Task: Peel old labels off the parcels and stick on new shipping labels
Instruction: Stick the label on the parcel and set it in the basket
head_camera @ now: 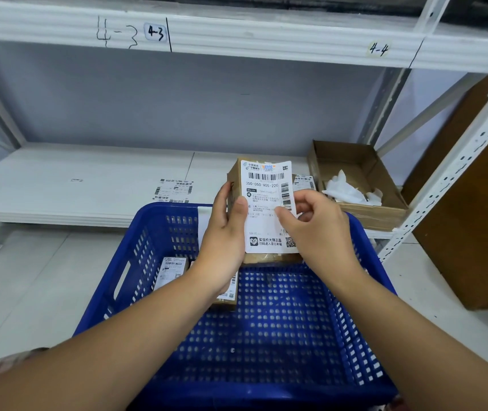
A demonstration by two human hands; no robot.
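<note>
Left hand (pixel 225 232) grips the brown parcel (pixel 233 180) by its left side, thumb pressed flat on the white label (pixel 266 203), while the right hand (pixel 316 229) pinches that label's right edge between thumb and fingers. Whether the label is fully stuck down, I can't tell. The parcel is held up over the far rim of the blue basket (pixel 136 262), its face turned to the camera. The label's long axis runs away from the person, barcode end at the far side, QR code at the near side, leaning a touch left. It reads "050-050-V05-220" under the barcode, with a postal logo and an EMS mark along the top; the small print is too fine to read. Down in the basket's far left corner lie two more parcels (pixel 170 271), both labelled. On the white shelf (pixel 73 179) beyond, loose labels (pixel 174 191) sit near its front edge, and an open carton (pixel 358 161) at the right end holds crumpled white paper (pixel 346 189). The upper beam (pixel 266 34) is marked "4-3" and "4-4".
</note>
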